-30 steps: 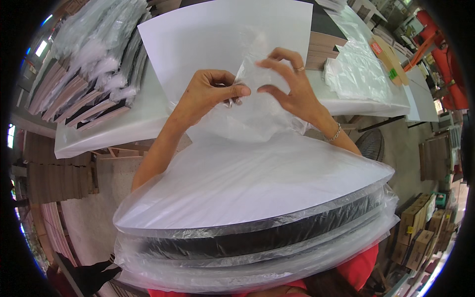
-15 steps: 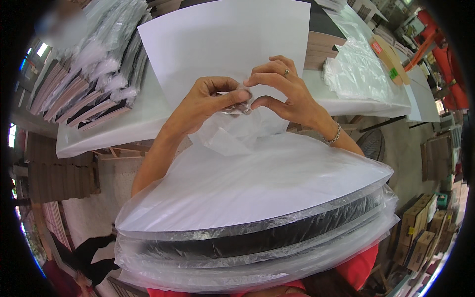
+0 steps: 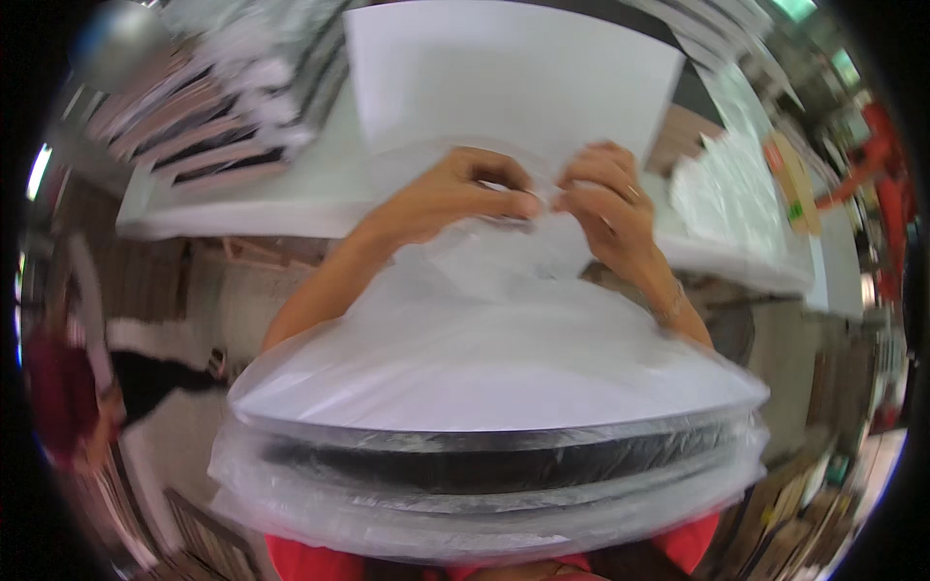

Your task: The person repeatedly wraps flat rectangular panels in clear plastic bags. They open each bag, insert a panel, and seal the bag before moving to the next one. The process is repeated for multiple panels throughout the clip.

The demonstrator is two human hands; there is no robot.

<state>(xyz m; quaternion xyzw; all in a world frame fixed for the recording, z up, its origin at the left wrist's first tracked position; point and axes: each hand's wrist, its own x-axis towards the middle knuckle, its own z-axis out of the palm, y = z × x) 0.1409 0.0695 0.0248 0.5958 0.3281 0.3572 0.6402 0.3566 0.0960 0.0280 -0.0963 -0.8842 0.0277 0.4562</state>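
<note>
A large clear plastic bag [image 3: 465,310] lies before me, its near end against my body. Through the film show a white sheet and a dark band along the near edge. My left hand [image 3: 470,198] is closed, pinching the gathered film at the bag's far end between thumb and fingers. Just right of it, my right hand [image 3: 615,198], with a ring and a bracelet, has its curled fingers pressed together on the same film. Motion blurs both hands. Beyond them a large white sheet [image 3: 513,73] lies on the table.
The white-covered table [image 3: 262,213] spans the far side. Bagged panels [image 3: 213,126] are stacked at its left, flat plastic bags [image 3: 731,194] at its right near a cardboard piece [image 3: 792,184]. A person in dark red [image 3: 63,397] is at the left. Boxes [image 3: 809,504] stand lower right.
My view has shifted, so the table and sheet sit further right. My right hand's fingers have gone from spread to closed at the film. My left hand keeps its pinch.
</note>
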